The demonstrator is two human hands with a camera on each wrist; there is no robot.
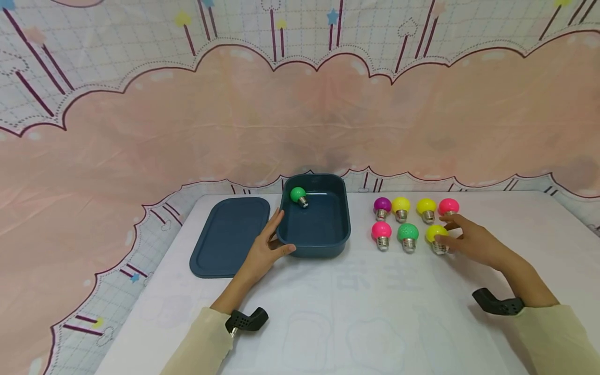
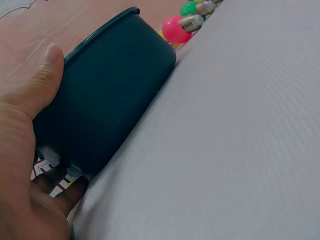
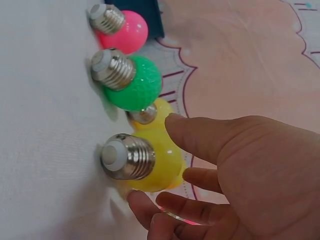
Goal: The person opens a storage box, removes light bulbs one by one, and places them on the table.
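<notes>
A dark blue-green box point(image 1: 315, 250) stands upright with a green light bulb point(image 1: 297, 195) lying inside it. My left hand point(image 1: 263, 254) rests at its near left corner, thumb by the front wall and fingers along the left side. In the left wrist view the thumb lies against the box wall point(image 2: 107, 95). My right hand point(image 1: 475, 244) is around the nearest yellow light bulb point(image 1: 436, 233), thumb right at its globe. In the right wrist view the other fingers point(image 3: 187, 207) are loosely spread beside the yellow bulb point(image 3: 162, 157), with gaps showing.
A matching flat lid point(image 1: 229, 237) lies left of the box. Two rows of bulbs lie right of it: a purple bulb point(image 1: 382, 204), two yellow ones and a pink bulb point(image 1: 448, 205) behind; a pink bulb point(image 1: 381, 229) and green bulb point(image 1: 408, 232) in front. A patterned cloth hangs behind.
</notes>
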